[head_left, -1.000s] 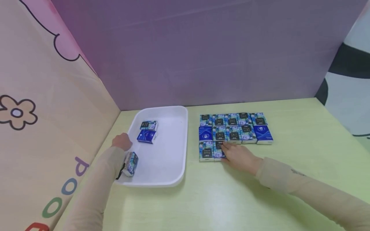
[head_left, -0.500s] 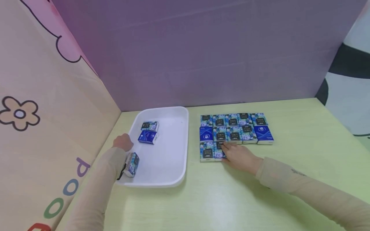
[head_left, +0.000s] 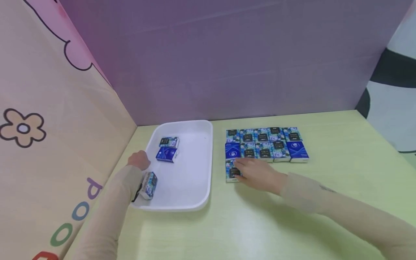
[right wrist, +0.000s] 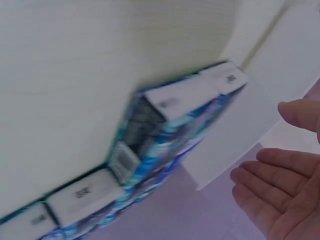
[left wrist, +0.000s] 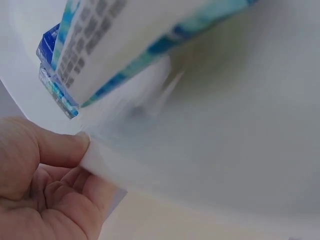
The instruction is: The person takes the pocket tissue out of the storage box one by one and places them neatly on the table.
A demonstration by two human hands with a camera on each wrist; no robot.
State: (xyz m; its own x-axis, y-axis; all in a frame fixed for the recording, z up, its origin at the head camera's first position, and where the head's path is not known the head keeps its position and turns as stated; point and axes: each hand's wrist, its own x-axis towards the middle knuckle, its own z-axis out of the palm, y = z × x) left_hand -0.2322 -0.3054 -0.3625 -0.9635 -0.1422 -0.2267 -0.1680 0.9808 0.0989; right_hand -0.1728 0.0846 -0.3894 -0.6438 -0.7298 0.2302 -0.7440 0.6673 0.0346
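Observation:
My left hand (head_left: 139, 160) pinches the left rim of a white plastic tray (head_left: 188, 180); in the left wrist view the thumb lies over the rim with curled fingers below. One flowered tissue pack (head_left: 149, 185) leans on edge by the left wrist. Further back in the tray lie another flowered pack (head_left: 173, 142) and a dark blue tissue pack (head_left: 167, 154). My right hand (head_left: 261, 175) hovers over the front row of packs laid on the table, partly covering it. Its fingers (right wrist: 280, 170) are straight and hold nothing in the right wrist view.
Right of the tray, two full rows of flowered tissue packs (head_left: 261, 135) sit edge to edge, with a dark blue pack (head_left: 298, 151) at each end of the second row. A purple cloth wall (head_left: 227, 72) stands behind the pale table (head_left: 214, 234), a printed panel (head_left: 81, 119) at left.
My right hand has come up off the second pack of the front row and shifted left. The left hand keeps its hold on the tray rim.

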